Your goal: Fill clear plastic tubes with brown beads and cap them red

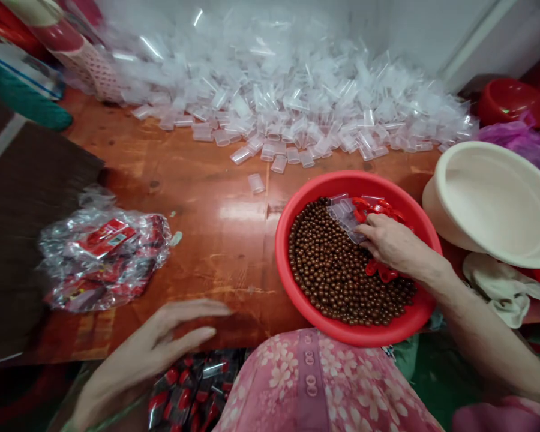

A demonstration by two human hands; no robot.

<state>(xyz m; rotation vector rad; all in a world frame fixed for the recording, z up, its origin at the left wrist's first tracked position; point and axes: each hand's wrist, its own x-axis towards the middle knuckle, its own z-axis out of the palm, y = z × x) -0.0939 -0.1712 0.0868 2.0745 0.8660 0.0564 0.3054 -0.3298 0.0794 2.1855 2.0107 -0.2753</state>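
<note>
My right hand (384, 243) reaches into a red basin (285, 270), its fingers closed on a clear plastic sleeve (356, 235) at the fingertips. Several more clear sleeves (339, 207) lie beside it on the brown round balls (337, 282) that fill the basin's left and front. Red plastic caps (378, 207) sit behind and below the hand, partly hidden by it. At the table's front edge is my left hand (171, 333), holding nothing, with thumb and fingers apart. Beneath it, a bag of clear cases with red caps (189, 390) shows below the edge.
A large heap of clear plastic sleeves (288, 102) covers the back of the wooden table (198, 222). On the left lies a clear bag with red packets (108, 258), near a dark box (27, 228). A cream basin (495, 204) stands right, by a pale cloth (499, 285).
</note>
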